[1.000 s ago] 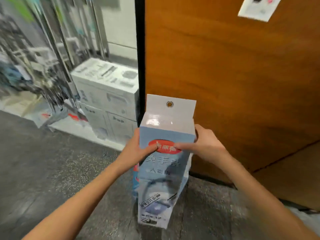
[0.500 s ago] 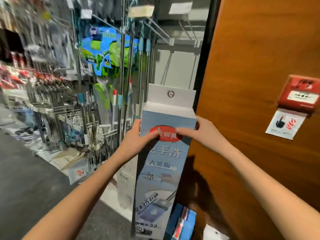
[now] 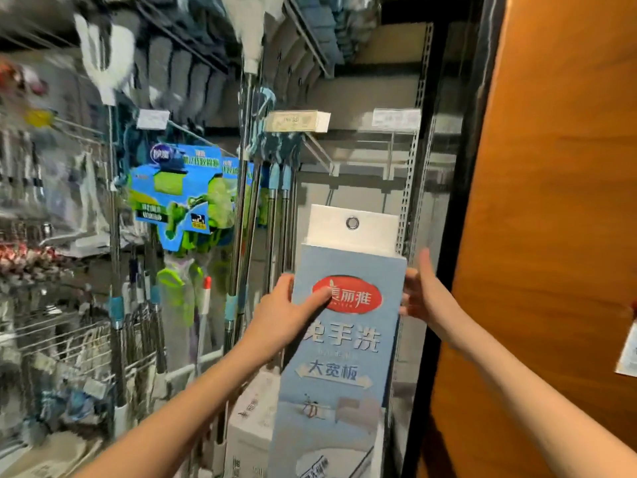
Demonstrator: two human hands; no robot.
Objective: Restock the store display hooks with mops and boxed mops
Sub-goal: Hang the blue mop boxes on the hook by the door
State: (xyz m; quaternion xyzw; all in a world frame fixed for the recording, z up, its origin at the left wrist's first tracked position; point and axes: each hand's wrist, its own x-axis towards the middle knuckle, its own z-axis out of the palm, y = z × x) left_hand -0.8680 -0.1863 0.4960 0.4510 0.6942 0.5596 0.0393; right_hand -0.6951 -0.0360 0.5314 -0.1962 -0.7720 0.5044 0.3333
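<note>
I hold a tall light-blue boxed mop (image 3: 339, 357) upright in front of the display. Its white top flap carries a metal eyelet (image 3: 352, 222). My left hand (image 3: 286, 310) grips the box's left edge, thumb lying across the red oval logo. My right hand (image 3: 422, 294) holds the right edge, thumb raised, fingers behind the box. Above and behind the box, bare display hooks (image 3: 319, 151) jut out under price tags (image 3: 298, 121). Hanging mops (image 3: 248, 188) with metal poles fill the rack to the left.
An orange wooden wall (image 3: 551, 219) stands close on the right, past a black frame post (image 3: 448, 201). White cartons (image 3: 253, 419) sit on the floor below the box. Blue-green packaged mop heads (image 3: 175, 194) hang at left, with wire racks (image 3: 69, 339) lower left.
The box has been lifted from near the floor up toward the hooks, and my view has swung up and left to the rack. My right thumb has come off the box front.
</note>
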